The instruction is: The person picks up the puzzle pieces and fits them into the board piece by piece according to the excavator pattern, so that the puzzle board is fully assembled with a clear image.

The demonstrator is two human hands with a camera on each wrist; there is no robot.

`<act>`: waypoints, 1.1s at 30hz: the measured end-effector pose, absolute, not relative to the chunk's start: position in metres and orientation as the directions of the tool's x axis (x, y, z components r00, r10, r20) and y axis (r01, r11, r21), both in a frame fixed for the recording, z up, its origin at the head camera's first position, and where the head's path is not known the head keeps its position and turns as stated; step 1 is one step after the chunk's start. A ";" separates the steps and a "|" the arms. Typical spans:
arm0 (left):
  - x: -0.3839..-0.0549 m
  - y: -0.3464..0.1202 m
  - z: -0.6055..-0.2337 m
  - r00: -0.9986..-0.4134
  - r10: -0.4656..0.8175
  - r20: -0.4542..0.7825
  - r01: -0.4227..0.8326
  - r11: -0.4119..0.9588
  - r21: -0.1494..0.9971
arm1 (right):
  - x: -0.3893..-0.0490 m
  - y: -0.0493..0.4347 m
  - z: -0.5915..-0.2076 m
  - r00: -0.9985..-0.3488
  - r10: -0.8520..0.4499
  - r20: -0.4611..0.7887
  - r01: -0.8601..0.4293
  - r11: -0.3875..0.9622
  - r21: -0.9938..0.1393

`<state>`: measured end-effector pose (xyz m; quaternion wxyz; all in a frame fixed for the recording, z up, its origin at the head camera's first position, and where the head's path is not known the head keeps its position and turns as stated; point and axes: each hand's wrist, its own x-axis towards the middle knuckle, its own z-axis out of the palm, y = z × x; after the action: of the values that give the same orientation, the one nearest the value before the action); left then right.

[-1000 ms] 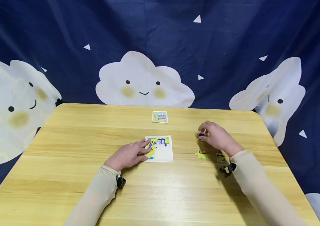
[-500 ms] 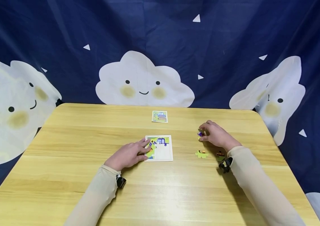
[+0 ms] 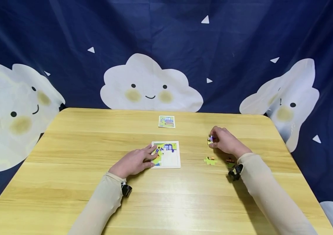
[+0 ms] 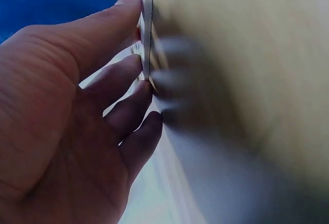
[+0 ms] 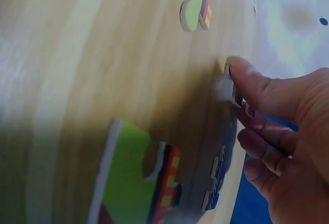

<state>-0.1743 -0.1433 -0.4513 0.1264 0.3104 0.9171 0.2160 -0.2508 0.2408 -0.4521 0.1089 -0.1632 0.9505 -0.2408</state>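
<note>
My left hand [image 3: 135, 160] rests its fingertips on the left side of a white-framed jigsaw board [image 3: 170, 160]. In the left wrist view, thumb and fingers touch the edge of the board [image 4: 147, 29]. Its left and top parts hold fitted pieces; the lower right is bare white. Over to the right, my right hand [image 3: 228, 142] pinches a purple and yellow puzzle piece [image 3: 211, 140] between thumb and fingers. Its picture is partly covered. Close to that hand lie a green puzzle piece [image 3: 210, 160] and a green piece with a red-yellow band [image 5: 136, 167].
A small picture card [image 3: 166, 121] lies behind the board. Under the right hand, another blue-edged piece [image 5: 217, 175] sits in shadow on the wooden table [image 3: 96, 137]. A dark blue cloth [image 3: 228, 42] with clouds hangs behind the table.
The right hand has shifted slightly to the right, and more of the pinched piece's coloured face shows. The left hand and the board stay put.
</note>
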 end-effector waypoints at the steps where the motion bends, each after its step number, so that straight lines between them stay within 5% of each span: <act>1: -0.174 -0.143 -0.452 -0.775 0.625 -0.096 0.515 0.711 0.478 | -0.251 0.242 -0.452 -0.925 -0.358 -0.132 -0.248 0.828 -0.504; 33: -0.174 -0.144 -0.453 -0.778 0.620 -0.103 0.491 0.702 0.515 | -0.227 0.221 -0.445 -0.973 -0.229 -0.001 -0.130 0.557 -0.820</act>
<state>-0.1743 -0.1443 -0.4531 0.1357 0.3044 0.9125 0.2371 -0.2273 0.2212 -0.4451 0.0540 -0.1019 0.8806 -0.4596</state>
